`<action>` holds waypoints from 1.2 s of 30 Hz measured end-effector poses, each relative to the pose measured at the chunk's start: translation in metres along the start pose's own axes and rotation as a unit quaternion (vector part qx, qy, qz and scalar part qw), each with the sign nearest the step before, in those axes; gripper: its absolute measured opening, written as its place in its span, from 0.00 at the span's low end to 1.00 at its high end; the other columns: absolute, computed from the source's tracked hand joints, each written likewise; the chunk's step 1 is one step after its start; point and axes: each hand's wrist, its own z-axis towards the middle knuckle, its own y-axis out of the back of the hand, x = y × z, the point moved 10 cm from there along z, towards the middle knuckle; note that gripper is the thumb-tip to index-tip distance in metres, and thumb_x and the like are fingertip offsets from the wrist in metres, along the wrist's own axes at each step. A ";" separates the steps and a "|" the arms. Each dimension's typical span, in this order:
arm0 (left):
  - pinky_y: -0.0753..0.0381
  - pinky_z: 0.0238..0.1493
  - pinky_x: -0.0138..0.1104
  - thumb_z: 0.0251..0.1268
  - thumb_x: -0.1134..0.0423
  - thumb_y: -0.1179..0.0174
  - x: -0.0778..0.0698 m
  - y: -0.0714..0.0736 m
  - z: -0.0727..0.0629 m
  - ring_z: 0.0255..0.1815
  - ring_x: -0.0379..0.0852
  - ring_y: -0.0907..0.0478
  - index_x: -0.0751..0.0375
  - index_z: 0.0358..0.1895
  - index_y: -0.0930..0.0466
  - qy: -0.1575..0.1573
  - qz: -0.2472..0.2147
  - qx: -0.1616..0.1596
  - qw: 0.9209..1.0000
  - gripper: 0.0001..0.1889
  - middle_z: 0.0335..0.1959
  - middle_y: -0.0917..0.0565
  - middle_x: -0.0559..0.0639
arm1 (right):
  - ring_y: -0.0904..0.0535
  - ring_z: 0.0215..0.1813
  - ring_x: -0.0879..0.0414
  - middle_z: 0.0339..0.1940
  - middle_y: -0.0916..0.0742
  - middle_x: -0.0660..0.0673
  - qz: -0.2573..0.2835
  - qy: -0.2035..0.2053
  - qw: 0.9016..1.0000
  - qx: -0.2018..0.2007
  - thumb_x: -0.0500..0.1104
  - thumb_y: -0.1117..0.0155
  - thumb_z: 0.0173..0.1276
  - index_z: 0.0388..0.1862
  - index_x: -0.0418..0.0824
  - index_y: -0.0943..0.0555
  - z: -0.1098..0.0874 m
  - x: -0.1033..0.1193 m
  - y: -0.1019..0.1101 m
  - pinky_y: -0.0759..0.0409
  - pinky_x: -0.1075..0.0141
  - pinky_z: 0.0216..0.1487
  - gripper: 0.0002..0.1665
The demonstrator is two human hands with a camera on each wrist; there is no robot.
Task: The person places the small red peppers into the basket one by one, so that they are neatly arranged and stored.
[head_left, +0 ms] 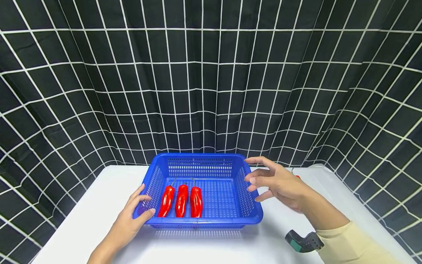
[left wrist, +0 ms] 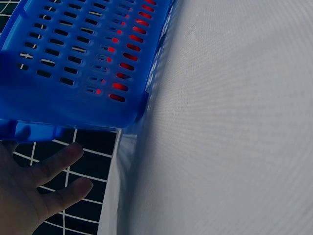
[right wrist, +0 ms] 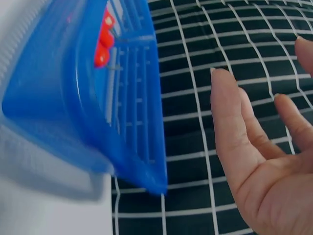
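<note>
Basket (head_left: 204, 221) between left hand (head_left: 126, 222) and right hand (head_left: 281, 184), both loosely spread, red peppers (head_left: 181, 201) inside

three peppers (head_left: 181, 201) at left in basket (head_left: 219, 198)

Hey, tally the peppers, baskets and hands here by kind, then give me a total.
Red peppers: 3
Blue basket: 1
Hands, left hand and right hand: 2
Total: 6
Not counted: a red thing mostly hidden behind the right hand.

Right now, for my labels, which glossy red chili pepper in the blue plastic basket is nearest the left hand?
The leftmost glossy red pepper; the other two lie farther right, away from the left hand.
</note>
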 end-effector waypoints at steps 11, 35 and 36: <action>0.51 0.60 0.71 0.65 0.57 0.37 -0.001 -0.001 0.000 0.73 0.68 0.53 0.59 0.52 0.25 0.001 0.002 0.001 1.000 0.16 0.75 0.46 0.54 | 0.19 0.49 0.37 0.57 0.26 0.28 -0.068 0.030 0.997 -0.020 0.39 0.32 0.62 0.73 0.46 0.42 -0.016 0.004 0.052 0.20 0.43 0.43 0.43; 0.50 0.60 0.70 0.65 0.56 0.38 0.003 -0.001 0.001 0.73 0.68 0.54 0.58 0.53 0.25 0.012 0.013 0.002 1.000 0.16 0.76 0.47 0.53 | 0.20 0.53 0.40 0.62 0.28 0.34 -0.078 -0.022 0.996 -0.040 0.42 0.42 0.70 0.75 0.54 0.47 -0.029 -0.045 0.159 0.25 0.39 0.50 0.39; 0.50 0.60 0.70 0.65 0.56 0.38 0.003 -0.001 0.001 0.73 0.68 0.54 0.58 0.53 0.25 0.013 0.014 0.001 1.000 0.16 0.76 0.47 0.53 | 0.20 0.54 0.40 0.61 0.27 0.36 -0.076 -0.025 0.996 -0.040 0.42 0.43 0.71 0.75 0.54 0.47 -0.029 -0.047 0.163 0.25 0.39 0.51 0.38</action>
